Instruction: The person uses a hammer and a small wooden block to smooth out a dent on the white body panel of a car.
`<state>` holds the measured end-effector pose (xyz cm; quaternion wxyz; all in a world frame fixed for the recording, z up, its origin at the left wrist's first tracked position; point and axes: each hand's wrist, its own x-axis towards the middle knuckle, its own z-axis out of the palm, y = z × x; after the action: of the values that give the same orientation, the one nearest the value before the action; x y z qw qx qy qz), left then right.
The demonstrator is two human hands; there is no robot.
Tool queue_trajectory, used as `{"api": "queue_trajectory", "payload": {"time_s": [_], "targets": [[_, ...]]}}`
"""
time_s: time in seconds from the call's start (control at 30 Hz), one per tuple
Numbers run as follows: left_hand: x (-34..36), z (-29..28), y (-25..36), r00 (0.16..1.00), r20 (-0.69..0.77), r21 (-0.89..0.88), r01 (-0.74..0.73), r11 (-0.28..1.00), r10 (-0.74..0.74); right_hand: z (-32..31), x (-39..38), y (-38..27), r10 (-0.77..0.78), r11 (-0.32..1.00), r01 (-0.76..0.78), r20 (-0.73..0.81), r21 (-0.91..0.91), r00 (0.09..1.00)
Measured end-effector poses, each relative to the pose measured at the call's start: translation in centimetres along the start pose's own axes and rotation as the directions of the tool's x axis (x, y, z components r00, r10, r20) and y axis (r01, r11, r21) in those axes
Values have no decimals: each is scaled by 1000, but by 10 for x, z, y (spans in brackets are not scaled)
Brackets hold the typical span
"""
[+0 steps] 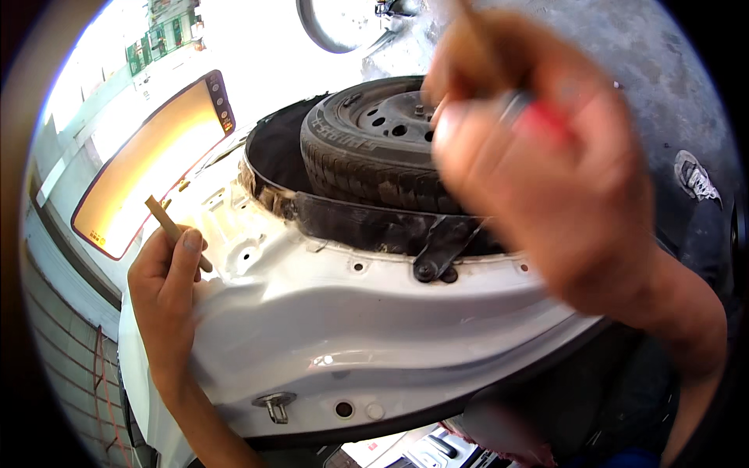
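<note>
My left hand (164,288) pinches a short, flat, tan stick (159,208) at the left of the white car's body opening (296,312). Raised at the right and blurred by motion, my right hand (546,187) is closed round a tool (544,123) with a red part and what looks like a brownish shaft; its shape is unclear. Beyond both hands a spare wheel (359,164) stands in a black well (273,156), partly hidden by my right hand. A black bracket (429,265) is on the well's front edge, and a metal latch (275,407) is on the lower panel.
A glowing framed light board (148,164) stands behind my left hand. At the top is a round metal rimmed object (316,31). Someone's shoe (694,173) and dark-trousered leg show at the far right. A red cable (101,366) hangs at the lower left over slatted flooring.
</note>
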<state>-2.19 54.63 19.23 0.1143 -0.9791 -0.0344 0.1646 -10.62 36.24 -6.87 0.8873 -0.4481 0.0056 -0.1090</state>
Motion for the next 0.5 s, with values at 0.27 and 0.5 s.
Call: {"api": "queue_trajectory", "payload": {"time_s": [0.27,0.5], "targets": [[1,2,-1,1000,-22,17,15,1000,-14,7,-7,-5,92,938,-28,168,-347,982],[4,6,-8,998,-23,36,-55,998,55,6,-14,-5,173,893,-25,289,-450,942]]}}
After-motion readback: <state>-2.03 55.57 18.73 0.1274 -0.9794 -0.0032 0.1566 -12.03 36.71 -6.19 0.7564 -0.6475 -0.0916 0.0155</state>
